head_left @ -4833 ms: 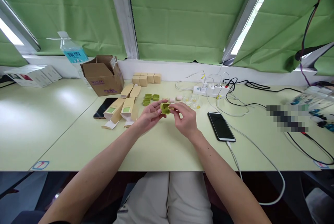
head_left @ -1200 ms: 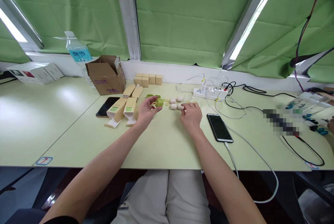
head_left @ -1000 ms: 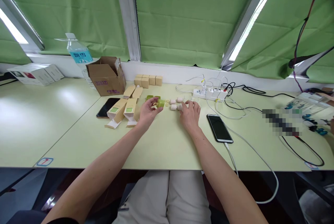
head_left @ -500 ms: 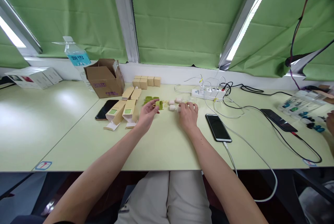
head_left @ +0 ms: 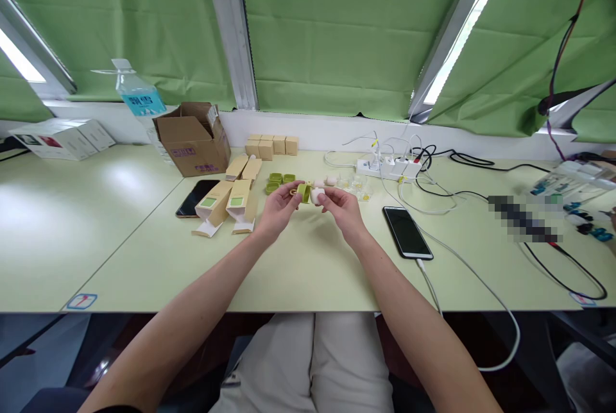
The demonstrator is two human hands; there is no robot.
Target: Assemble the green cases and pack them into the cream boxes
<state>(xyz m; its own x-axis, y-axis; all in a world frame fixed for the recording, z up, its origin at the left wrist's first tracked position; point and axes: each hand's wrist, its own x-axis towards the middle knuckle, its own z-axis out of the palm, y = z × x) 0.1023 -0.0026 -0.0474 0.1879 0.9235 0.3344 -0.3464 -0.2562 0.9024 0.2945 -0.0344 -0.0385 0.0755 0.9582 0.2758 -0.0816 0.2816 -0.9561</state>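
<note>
Head view showed the left hand (head_left: pixel 276 211) pinching a small green plastic case (head_left: pixel 303 192) while the right hand (head_left: pixel 339 208) gripped a small white rounded piece (head_left: pixel 316 195) touching it at three o'clock. More green cases (head_left: pixel 276 180) and white pieces (head_left: pixel 331 180) lay at twelve o'clock, so assembly looked partway done.

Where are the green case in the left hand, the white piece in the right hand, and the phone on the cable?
green case (head_left: pixel 303 192), head view, on its open green shell.
white piece (head_left: pixel 316 195), head view, on its rounded white body.
phone (head_left: pixel 407 232), head view, middle of its dark screen.
</note>
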